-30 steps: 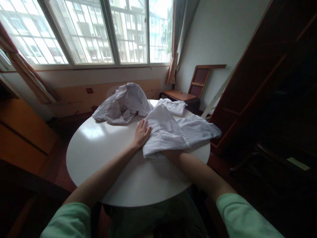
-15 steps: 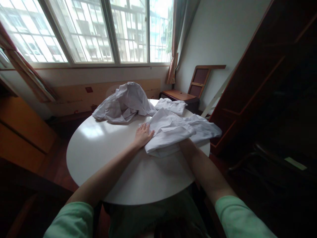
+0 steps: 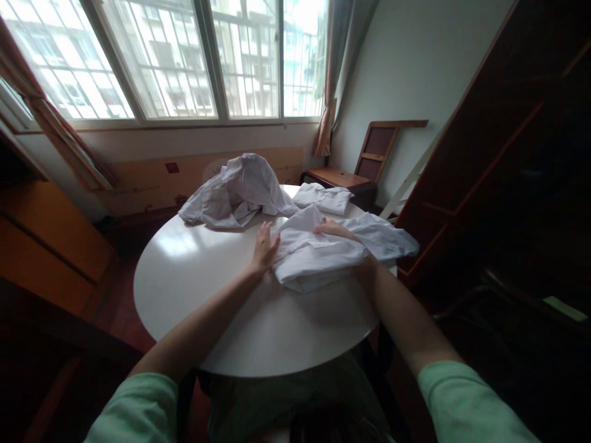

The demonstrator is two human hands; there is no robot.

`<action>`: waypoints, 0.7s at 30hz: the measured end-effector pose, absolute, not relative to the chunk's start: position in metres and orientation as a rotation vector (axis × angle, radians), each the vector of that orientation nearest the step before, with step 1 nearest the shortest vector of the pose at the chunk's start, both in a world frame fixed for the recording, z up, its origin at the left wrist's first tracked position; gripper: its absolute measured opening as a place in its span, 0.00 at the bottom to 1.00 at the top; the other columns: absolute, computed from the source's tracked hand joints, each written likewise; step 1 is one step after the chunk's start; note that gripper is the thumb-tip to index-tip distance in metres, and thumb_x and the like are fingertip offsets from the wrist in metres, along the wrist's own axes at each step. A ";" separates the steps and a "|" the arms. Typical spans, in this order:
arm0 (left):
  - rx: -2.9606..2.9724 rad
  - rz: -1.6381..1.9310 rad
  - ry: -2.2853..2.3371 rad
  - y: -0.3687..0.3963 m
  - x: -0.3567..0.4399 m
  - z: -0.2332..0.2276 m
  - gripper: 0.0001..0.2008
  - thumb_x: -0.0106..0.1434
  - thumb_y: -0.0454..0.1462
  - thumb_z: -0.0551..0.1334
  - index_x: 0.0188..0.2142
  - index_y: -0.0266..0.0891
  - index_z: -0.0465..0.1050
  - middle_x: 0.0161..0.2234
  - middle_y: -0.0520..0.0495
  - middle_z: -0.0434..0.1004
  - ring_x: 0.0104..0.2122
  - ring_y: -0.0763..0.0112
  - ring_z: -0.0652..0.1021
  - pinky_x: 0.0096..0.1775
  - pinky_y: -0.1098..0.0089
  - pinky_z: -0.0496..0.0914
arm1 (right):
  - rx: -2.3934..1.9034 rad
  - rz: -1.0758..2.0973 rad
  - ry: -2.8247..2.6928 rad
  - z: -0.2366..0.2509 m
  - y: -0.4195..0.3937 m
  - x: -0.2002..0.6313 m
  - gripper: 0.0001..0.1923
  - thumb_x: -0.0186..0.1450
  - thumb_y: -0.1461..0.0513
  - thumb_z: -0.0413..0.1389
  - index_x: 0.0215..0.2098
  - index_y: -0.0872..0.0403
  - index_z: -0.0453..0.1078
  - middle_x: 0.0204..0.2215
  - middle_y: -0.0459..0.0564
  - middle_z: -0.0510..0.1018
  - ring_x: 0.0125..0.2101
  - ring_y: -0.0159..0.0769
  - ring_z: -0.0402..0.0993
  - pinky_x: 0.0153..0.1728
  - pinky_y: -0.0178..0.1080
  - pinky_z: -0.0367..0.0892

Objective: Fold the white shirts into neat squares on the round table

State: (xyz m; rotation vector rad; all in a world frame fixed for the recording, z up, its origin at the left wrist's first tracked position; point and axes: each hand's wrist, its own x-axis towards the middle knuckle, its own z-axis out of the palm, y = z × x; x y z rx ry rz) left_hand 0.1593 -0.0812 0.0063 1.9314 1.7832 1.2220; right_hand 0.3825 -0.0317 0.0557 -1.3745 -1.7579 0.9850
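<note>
A partly folded white shirt [image 3: 314,266] lies in front of me on the round white table [image 3: 184,289]. My left hand [image 3: 265,247] is at its left edge, thumb apart from the raised fingers, and holds nothing I can see. My right hand [image 3: 337,229] reaches over the shirt's far part, with fingers closed on a bit of its cloth. A fold of the shirt lies across my right wrist and hides part of it. Loose shirt cloth [image 3: 388,237] spreads out to the right, over the table's edge.
Behind the left hand is a crumpled heap of white cloth [image 3: 237,194]. A flat, folded white garment [image 3: 323,197] lies at the table's far side. Beyond the table stand a wooden chair [image 3: 344,177] and a window [image 3: 180,61]; a dark wooden panel [image 3: 466,166] leans at the right.
My right hand has come out from under the shirt's fold and now grips cloth at its far part. My left hand has lifted from lying flat. The view has shifted slightly.
</note>
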 end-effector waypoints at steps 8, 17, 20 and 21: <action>1.647 1.282 1.626 -0.042 0.146 0.005 0.21 0.61 0.39 0.53 0.53 0.33 0.64 0.54 0.37 0.68 0.53 0.61 0.70 0.52 0.64 0.64 | -1.296 1.219 -1.402 0.039 -0.030 0.392 0.18 0.50 0.68 0.60 0.41 0.58 0.69 0.34 0.50 0.78 0.29 0.34 0.71 0.33 0.36 0.68; 1.894 1.045 1.560 -0.014 0.132 0.024 0.19 0.60 0.45 0.54 0.39 0.31 0.75 0.36 0.43 0.79 0.34 0.66 0.76 0.35 0.72 0.68 | -1.193 1.223 -1.408 0.038 -0.034 0.398 0.07 0.52 0.62 0.57 0.30 0.55 0.70 0.24 0.46 0.76 0.23 0.32 0.69 0.26 0.35 0.66; 1.986 0.948 1.677 -0.019 0.130 0.022 0.17 0.60 0.44 0.54 0.34 0.34 0.76 0.34 0.44 0.79 0.35 0.65 0.76 0.35 0.71 0.66 | -1.178 1.250 -1.382 0.039 -0.035 0.399 0.04 0.52 0.64 0.56 0.28 0.55 0.70 0.23 0.45 0.75 0.23 0.32 0.69 0.27 0.35 0.66; 2.006 0.919 1.739 -0.021 0.130 0.022 0.16 0.60 0.43 0.54 0.33 0.34 0.76 0.33 0.43 0.79 0.35 0.63 0.76 0.35 0.70 0.66 | -1.183 1.277 -1.367 0.040 -0.035 0.400 0.04 0.52 0.64 0.56 0.28 0.55 0.70 0.24 0.45 0.75 0.24 0.32 0.69 0.28 0.35 0.66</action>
